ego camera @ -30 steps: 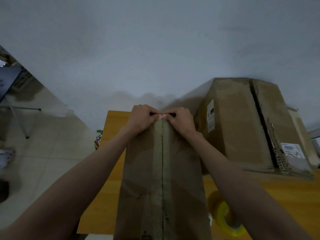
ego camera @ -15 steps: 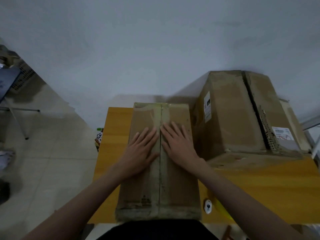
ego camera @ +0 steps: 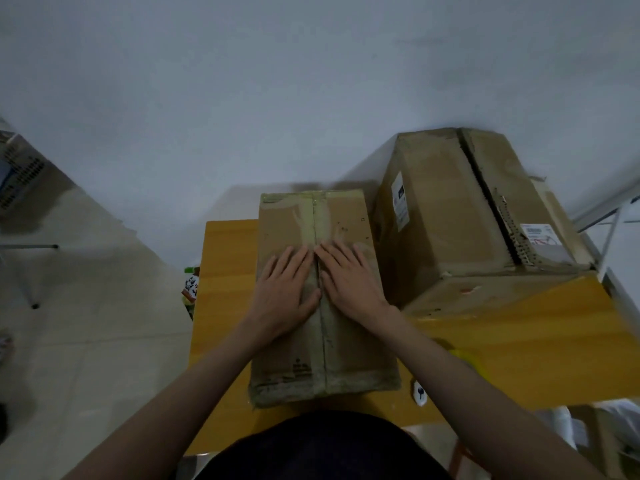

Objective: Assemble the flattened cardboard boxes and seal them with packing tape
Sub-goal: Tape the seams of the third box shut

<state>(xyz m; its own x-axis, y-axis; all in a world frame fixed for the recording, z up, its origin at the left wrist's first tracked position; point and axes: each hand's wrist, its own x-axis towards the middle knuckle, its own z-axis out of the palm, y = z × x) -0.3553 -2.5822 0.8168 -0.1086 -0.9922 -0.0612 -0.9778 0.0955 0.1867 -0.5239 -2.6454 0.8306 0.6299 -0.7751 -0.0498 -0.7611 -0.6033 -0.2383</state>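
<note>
Two boxes stand on the tabletop [ego camera: 228,258] in the head view, the only view there is. The small box [ego camera: 332,344] sits nearest the person, its top flaps closed and meeting at a centre seam [ego camera: 322,341] that runs away from the body. A band of tape [ego camera: 313,216] already covers that seam and shows wrinkled toward the far edge.

The left hand [ego camera: 284,292] lies flat on the left flap, fingers straight and spread, thumb beside the seam. The right hand [ego camera: 348,284] lies flat on the right flap in the same manner. Both press down on the box top and hold nothing; their fingertips almost meet over the seam.

The big box [ego camera: 446,216] stands just right of the small one, touching or nearly so. Its top flaps show a dark open gap between them and no fresh tape that can be made out, so it looks unsealed.

A yellow tape roll [ego camera: 465,356] lies on the tabletop near the right forearm, partly hidden by it. A small white object [ego camera: 420,394] lies beside the small box's near right corner.

As a judgement: the small box's top is formed and taped, and the hands seem to be smoothing the tape. The big box looks like the work left.
</note>
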